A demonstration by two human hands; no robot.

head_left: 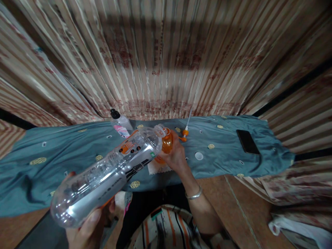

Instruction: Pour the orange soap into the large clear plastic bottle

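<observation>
A large clear plastic bottle (111, 176) with a silver and orange label lies tilted across the view, its neck toward the right. Wrapped round its lower end is my left hand (89, 224). My right hand (175, 152), with a bangle on the wrist, grips an orange translucent bottle (167, 142) by its upper part. The clear bottle's mouth meets the orange bottle's opening; whether they touch I cannot tell. Just beyond my right hand lies an orange pump top (185, 133) with its white tube. A white cap (199, 156) rests to the right.
A teal patterned cloth (218, 131) covers the narrow table. On it stand a black-capped bottle (121, 123) at the back left and a black phone (247, 141) at the right. Beneath the orange bottle is a white paper (159, 169). Curtains (160, 62) hang behind.
</observation>
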